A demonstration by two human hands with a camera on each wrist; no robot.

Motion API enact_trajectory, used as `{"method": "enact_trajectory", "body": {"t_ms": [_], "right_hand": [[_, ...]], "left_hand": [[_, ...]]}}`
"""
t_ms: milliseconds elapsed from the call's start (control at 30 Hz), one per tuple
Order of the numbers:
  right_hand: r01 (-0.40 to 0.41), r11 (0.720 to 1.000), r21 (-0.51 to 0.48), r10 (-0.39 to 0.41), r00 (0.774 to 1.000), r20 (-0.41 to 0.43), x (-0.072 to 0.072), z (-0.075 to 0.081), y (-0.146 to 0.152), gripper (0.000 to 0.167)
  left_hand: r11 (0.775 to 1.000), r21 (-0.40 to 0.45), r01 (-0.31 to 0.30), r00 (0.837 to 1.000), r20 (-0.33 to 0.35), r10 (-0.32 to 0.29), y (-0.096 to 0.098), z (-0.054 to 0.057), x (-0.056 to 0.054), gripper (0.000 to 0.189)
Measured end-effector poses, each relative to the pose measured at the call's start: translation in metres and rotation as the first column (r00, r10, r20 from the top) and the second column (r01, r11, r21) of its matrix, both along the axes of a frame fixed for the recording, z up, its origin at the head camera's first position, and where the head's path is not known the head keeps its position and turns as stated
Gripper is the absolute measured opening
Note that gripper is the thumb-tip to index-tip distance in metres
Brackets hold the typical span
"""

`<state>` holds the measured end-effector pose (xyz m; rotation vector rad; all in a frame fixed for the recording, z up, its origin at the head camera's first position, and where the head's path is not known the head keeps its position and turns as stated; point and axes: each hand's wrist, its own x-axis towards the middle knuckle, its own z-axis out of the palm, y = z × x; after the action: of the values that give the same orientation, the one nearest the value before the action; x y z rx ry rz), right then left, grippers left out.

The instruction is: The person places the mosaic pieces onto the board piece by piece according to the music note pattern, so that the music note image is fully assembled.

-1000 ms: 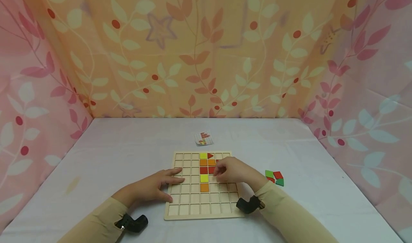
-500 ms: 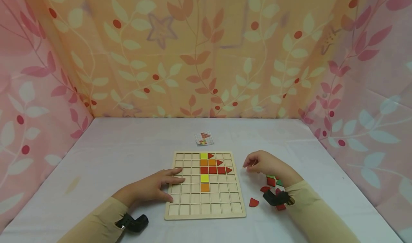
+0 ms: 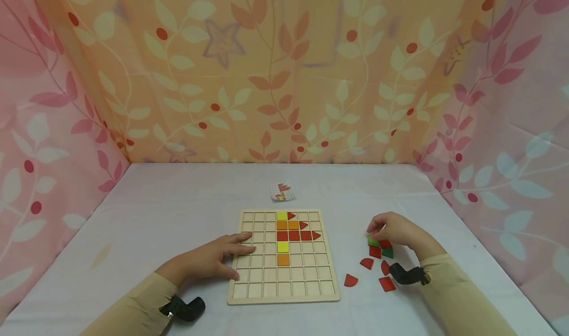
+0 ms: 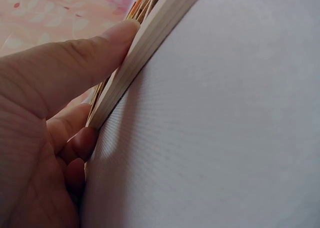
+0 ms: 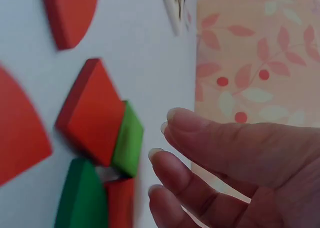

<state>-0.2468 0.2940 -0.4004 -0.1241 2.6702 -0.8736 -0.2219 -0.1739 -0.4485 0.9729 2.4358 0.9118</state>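
A wooden grid board point(image 3: 311, 276) lies on the white table. Yellow, orange and red square tiles form a column in it, with red triangles ending three rows. My left hand point(image 3: 206, 257) rests on the board's left side, fingers extended; in the left wrist view its thumb point(image 4: 95, 55) presses the wooden edge. To the right, my right hand point(image 3: 402, 232) hovers at a light green tile point(image 3: 372, 241). In the right wrist view, thumb and fingers point(image 5: 172, 170) are bent with nothing between them, near that green tile and a red diamond-shaped tile point(image 5: 92, 112).
A dark green piece point(image 3: 387, 253) lies beside the red and green tiles. Closer to me are red quarter-round pieces point(image 3: 350, 280) and a red square point(image 3: 387, 284). A small printed card point(image 3: 282, 191) lies beyond the board. Patterned cloth point(image 3: 284, 79) walls the table.
My right hand has left the board, where a third red square and red triangles now show, and moved right to the loose pieces. My left hand stays put.
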Motion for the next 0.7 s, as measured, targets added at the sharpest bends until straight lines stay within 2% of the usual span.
{"method": "enact_trajectory", "body": {"t_ms": [300, 567, 700], "right_hand": [[0.017, 1.000, 0.025, -0.018, 0.999, 0.037, 0.002, -0.012, 0.008, 0.014], [0.012, 1.000, 0.029, -0.013, 0.999, 0.039, 0.001, -0.013, 0.008, 0.018], [0.003, 1.000, 0.023, -0.004, 1.000, 0.024, 0.001, -0.011, 0.007, 0.014]], "left_hand": [[1.000, 0.003, 0.001, 1.000, -0.001, -0.001, 0.000, 0.000, 0.000, 0.067], [1.000, -0.002, 0.002, 1.000, -0.009, -0.002, 0.000, 0.000, 0.000, 0.067], [1.000, -0.001, 0.000, 1.000, -0.002, 0.000, 0.000, 0.001, 0.001, 0.067]]}}
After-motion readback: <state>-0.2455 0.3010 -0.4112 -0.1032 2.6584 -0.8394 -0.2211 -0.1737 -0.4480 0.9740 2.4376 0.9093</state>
